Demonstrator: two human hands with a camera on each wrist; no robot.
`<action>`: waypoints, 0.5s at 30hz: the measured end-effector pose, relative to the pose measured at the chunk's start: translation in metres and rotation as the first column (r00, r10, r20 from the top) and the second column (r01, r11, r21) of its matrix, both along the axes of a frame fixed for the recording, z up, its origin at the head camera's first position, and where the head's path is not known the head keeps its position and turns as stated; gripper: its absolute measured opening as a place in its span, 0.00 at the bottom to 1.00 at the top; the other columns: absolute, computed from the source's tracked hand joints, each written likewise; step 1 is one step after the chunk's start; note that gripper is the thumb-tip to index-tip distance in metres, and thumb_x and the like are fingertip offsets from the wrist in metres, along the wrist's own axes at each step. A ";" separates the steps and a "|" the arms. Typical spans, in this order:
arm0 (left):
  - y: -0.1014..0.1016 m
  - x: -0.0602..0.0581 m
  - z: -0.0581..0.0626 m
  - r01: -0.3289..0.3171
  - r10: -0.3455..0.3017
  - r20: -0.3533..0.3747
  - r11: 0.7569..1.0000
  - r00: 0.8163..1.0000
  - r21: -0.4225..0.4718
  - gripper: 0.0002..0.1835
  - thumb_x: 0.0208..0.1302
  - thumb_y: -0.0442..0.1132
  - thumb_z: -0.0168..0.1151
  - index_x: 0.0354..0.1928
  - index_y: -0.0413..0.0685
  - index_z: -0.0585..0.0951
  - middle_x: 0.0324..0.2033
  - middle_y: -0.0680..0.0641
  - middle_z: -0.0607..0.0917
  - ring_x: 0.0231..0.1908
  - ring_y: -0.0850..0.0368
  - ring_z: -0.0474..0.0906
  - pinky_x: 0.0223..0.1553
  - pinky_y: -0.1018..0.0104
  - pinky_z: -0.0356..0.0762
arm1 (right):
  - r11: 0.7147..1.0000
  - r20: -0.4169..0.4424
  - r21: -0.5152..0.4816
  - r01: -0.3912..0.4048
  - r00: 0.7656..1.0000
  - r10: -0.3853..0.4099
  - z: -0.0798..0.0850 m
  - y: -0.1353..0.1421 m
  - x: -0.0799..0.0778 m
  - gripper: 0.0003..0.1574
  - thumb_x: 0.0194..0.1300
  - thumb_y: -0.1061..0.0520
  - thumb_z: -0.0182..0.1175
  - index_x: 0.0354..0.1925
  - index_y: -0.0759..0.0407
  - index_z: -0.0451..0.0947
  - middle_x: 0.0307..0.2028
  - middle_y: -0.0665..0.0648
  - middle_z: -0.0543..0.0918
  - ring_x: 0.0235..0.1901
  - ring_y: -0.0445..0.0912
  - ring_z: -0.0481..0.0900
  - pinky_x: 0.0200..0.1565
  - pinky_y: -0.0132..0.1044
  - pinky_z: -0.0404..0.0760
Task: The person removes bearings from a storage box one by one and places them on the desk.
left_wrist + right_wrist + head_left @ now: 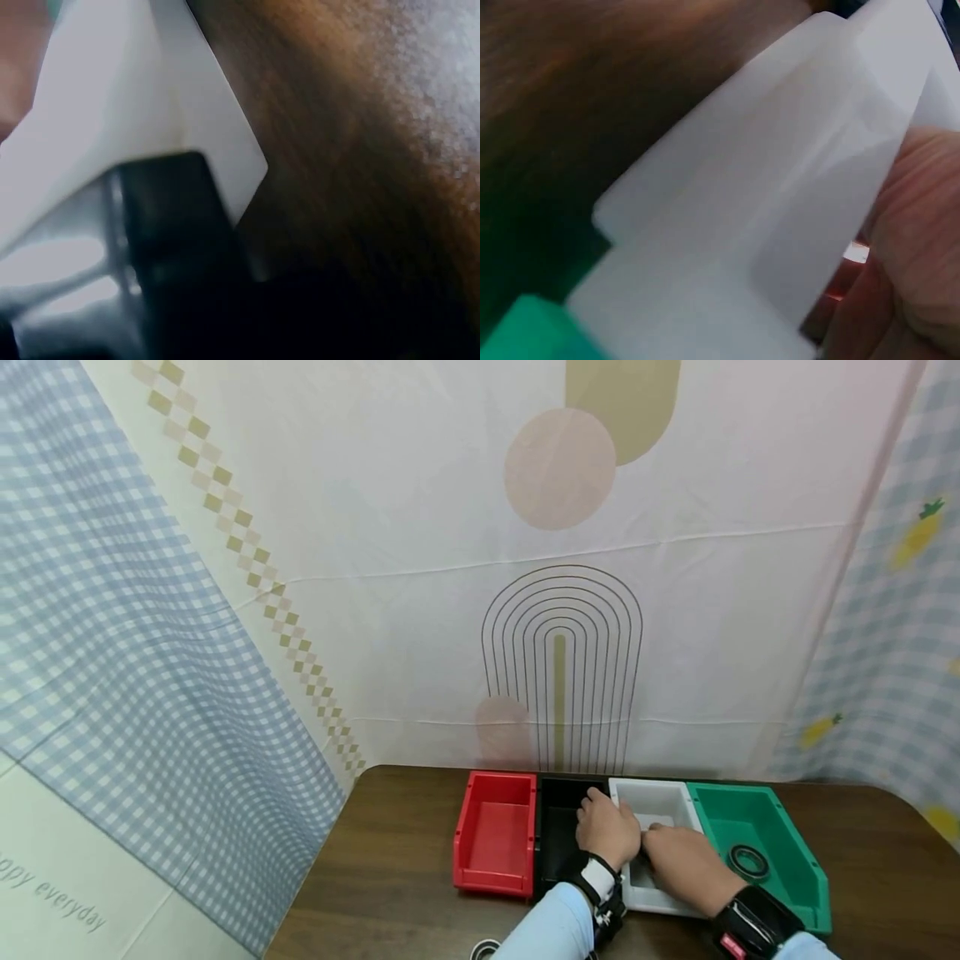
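Observation:
My left hand (609, 831) lies over the wall between the black bin (552, 839) and the white bin (663, 903), fingers pointing toward the back. Close beside it, my right hand (686, 864) reaches down into the white bin with its fingers bent. Something dark shows between the two hands at the bin's inner wall; I cannot tell what the right fingers hold. In the right wrist view, the right hand (922, 240) is inside the white bin's wall (727, 187), fingertips mostly hidden. The left wrist view shows the bins' front corners.
A red bin (495, 835) stands left of the black one. The green bin (806, 868) at the right holds a dark-rimmed ring-shaped bearing (748, 862). Another bearing (484, 950) lies on the brown table (390, 868) near the left sleeve. A patterned cloth (420, 643) hangs behind.

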State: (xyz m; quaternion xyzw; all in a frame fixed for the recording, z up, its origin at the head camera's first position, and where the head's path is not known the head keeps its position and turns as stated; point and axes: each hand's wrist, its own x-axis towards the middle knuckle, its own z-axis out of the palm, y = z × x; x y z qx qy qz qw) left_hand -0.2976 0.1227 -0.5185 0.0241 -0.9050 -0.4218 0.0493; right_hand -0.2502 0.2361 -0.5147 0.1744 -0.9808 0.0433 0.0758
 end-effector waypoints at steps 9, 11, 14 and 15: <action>-0.001 -0.002 -0.002 0.008 -0.009 0.034 1.000 0.999 0.015 0.32 0.79 0.47 0.60 0.74 0.32 0.69 0.64 0.30 0.80 0.62 0.31 0.79 0.58 0.38 0.81 | 1.000 0.036 -0.013 0.010 0.999 -0.010 -0.002 -0.004 -0.002 0.18 0.65 0.62 0.71 0.24 0.49 0.75 0.25 0.52 0.79 0.22 0.46 0.76 0.26 0.43 0.75; -0.001 -0.003 -0.003 0.003 -0.004 0.038 1.000 0.999 0.024 0.32 0.79 0.47 0.59 0.74 0.32 0.69 0.64 0.30 0.80 0.63 0.30 0.79 0.59 0.38 0.81 | 1.000 0.025 -0.006 0.010 1.000 -0.009 -0.003 -0.004 -0.002 0.17 0.65 0.62 0.71 0.24 0.49 0.76 0.25 0.52 0.79 0.22 0.47 0.76 0.26 0.43 0.77; 0.001 -0.004 -0.005 -0.003 0.002 0.041 0.999 0.999 0.033 0.33 0.78 0.47 0.60 0.74 0.32 0.69 0.65 0.30 0.80 0.64 0.30 0.78 0.60 0.37 0.80 | 1.000 0.004 0.001 0.012 1.000 -0.012 -0.003 -0.004 -0.001 0.16 0.64 0.62 0.71 0.24 0.50 0.77 0.25 0.53 0.80 0.21 0.47 0.77 0.26 0.44 0.78; 0.001 -0.004 -0.005 -0.004 0.003 0.040 0.999 0.999 0.035 0.33 0.78 0.47 0.60 0.74 0.32 0.69 0.64 0.29 0.80 0.64 0.30 0.78 0.60 0.37 0.80 | 1.000 -0.003 0.001 0.012 1.000 -0.012 -0.003 -0.004 0.000 0.16 0.64 0.63 0.71 0.24 0.50 0.77 0.25 0.53 0.80 0.21 0.47 0.77 0.26 0.44 0.78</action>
